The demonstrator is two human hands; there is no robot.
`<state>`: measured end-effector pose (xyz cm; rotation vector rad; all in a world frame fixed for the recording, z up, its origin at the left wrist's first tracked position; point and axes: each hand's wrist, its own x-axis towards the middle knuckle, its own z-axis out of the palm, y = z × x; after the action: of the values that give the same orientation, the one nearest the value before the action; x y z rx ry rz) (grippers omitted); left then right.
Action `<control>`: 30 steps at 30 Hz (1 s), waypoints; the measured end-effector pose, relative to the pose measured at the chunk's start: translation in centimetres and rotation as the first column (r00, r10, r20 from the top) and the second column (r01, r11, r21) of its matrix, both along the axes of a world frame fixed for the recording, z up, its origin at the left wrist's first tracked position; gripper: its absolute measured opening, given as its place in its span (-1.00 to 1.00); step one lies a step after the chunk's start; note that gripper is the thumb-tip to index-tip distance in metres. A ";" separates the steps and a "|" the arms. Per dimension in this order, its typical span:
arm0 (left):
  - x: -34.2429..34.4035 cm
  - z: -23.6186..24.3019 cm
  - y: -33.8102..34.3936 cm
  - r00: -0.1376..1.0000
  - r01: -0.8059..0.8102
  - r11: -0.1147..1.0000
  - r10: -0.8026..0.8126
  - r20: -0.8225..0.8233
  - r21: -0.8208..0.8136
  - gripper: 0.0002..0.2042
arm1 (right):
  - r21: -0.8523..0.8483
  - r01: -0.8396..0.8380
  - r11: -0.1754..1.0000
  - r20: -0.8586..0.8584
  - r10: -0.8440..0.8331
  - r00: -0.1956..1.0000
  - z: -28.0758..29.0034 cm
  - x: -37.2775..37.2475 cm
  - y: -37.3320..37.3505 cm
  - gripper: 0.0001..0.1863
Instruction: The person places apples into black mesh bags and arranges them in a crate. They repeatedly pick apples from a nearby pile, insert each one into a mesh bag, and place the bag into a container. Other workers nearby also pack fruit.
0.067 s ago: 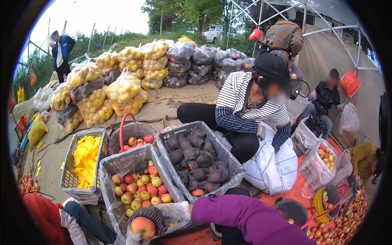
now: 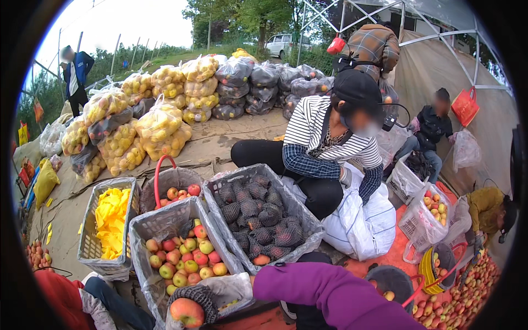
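Cupping an apple (image 2: 187,311) in my gloved right hand (image 2: 193,300), fingers wrapped round it, over the near edge of the apple crate (image 2: 144,226); left hand unseen

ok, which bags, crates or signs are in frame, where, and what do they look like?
Stacked bags: back left, clear plastic, yellow fruit.
Dark bags: back centre, dark fruit.
White bag: right of centre, bulging.
Apple crate: front, grey, lined.
Netted-fruit crate: centre, grey.
Signs, screens: none.

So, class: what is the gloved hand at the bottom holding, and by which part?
The left hand, in a dark knit glove, grips a red-yellow apple around its upper side from above.
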<state>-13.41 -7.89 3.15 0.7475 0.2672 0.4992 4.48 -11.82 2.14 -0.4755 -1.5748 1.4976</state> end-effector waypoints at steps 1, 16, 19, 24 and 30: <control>0.2 0.3 -0.2 0.999 0.032 0.999 -0.032 -0.011 -0.001 -0.24 | -0.169 -0.102 0.980 -0.163 0.074 0.984 0.3 0.1 -0.6 -0.50; -1.2 -0.3 1.4 0.934 -0.259 0.930 0.310 -0.178 0.260 -0.30 | -0.292 0.540 0.790 -0.047 -0.575 0.816 -0.3 0.3 1.4 -0.76; -0.5 -1.0 1.5 0.828 -0.307 0.852 0.459 -0.321 0.425 -0.40 | 0.533 0.585 0.611 0.323 -0.786 0.526 1.0 0.5 0.7 -0.66; -0.1 -4.9 1.4 0.817 -0.500 0.772 0.570 -0.079 0.393 -0.47 | 0.667 0.381 0.640 0.381 -0.733 0.564 1.1 -3.0 -1.0 -0.69; -0.7 -2.2 1.4 0.920 -0.389 0.920 0.386 -0.062 -0.054 -0.63 | 0.646 0.562 0.517 0.147 -0.806 0.573 1.5 -1.8 -0.6 -0.36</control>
<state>-14.14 -6.49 0.94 0.6440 0.4821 0.8447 2.72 -12.41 3.62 -1.0258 -1.7225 0.2648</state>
